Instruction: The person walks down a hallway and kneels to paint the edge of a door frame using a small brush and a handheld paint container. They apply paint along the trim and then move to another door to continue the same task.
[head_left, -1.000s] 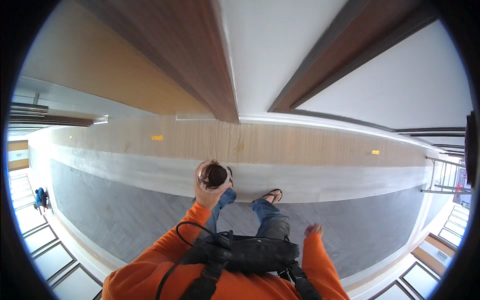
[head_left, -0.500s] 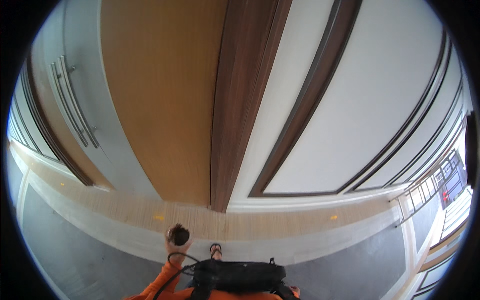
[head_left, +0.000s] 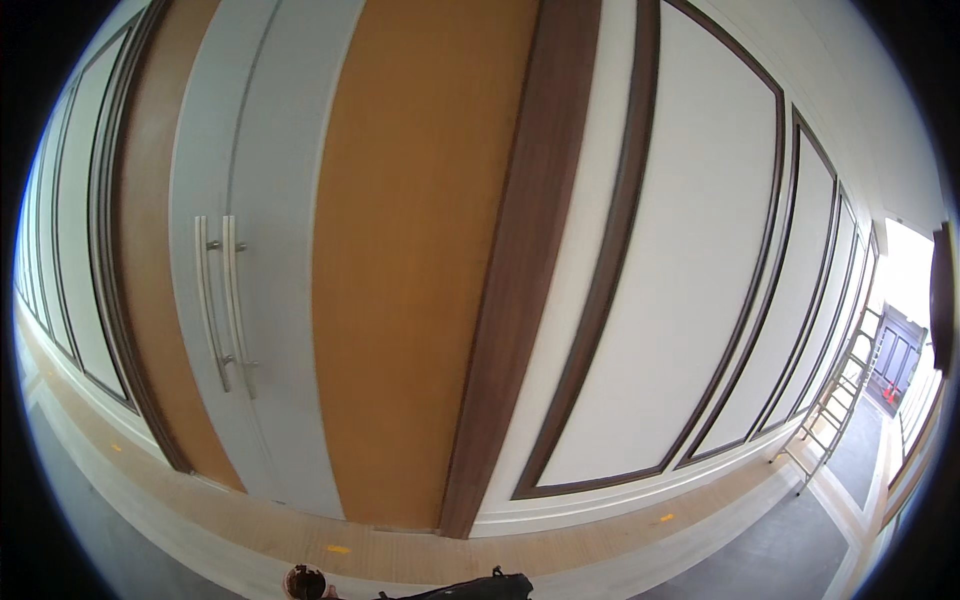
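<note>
At the lower edge of the head view is a small round container (head_left: 305, 583), dark brown inside, with smears on its rim. My left hand (head_left: 331, 592) shows only as a sliver of fingers against its side, closed on it; the rest lies below the picture. What fills the container is too dark to make out. My right hand is out of view. Beside the container, a black pouch-like thing (head_left: 470, 588) in front of my body pokes up from the bottom edge.
Ahead stands a grey double door (head_left: 270, 300) with two long metal handles (head_left: 230, 300), between orange-brown panels (head_left: 410, 270). A white wall (head_left: 690, 270) with dark trim runs right. A metal ladder (head_left: 830, 410) leans there. Yellow tape marks (head_left: 340, 549) dot the wooden floor border.
My view has tilted up, so the door handles and ladder show more fully. The container in my left hand has dropped toward the lower edge, and the orange sleeve and foot have left the picture.
</note>
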